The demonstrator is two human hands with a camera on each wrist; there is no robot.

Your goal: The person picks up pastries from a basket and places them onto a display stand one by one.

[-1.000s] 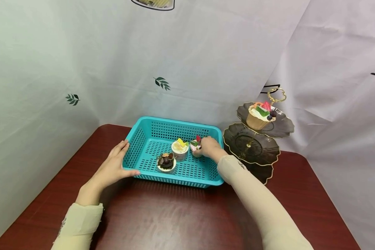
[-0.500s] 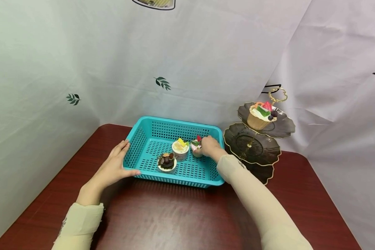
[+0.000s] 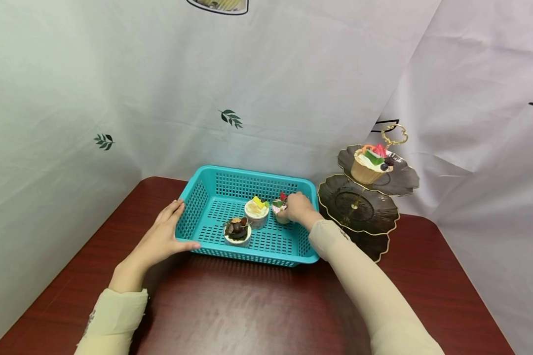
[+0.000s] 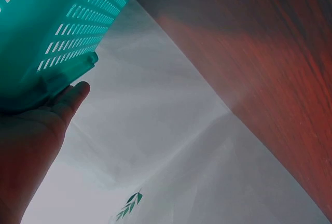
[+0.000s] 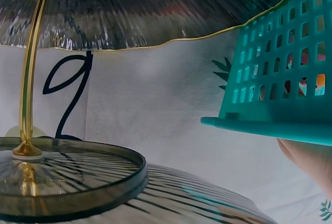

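A turquoise plastic basket stands on the table. My left hand spans its near left corner, fingers spread along the side rim and thumb extended over the front rim. Inside the basket, my right hand pinches a cupcake with pinkish cream and a red topping; the fingertips are partly hidden. Just left of it sits a cupcake with yellow topping. A chocolate-topped cupcake is nearer the front. In the right wrist view, the basket wall hides most of my right hand.
A tiered dark stand with gold edges is right of the basket. Its top plate bears a fruit-topped cupcake. The reddish-brown table extends in front, with a pale curtain behind.
The cupcake in my right hand has shifted very slightly to the right. Both hands otherwise keep their places at the basket.
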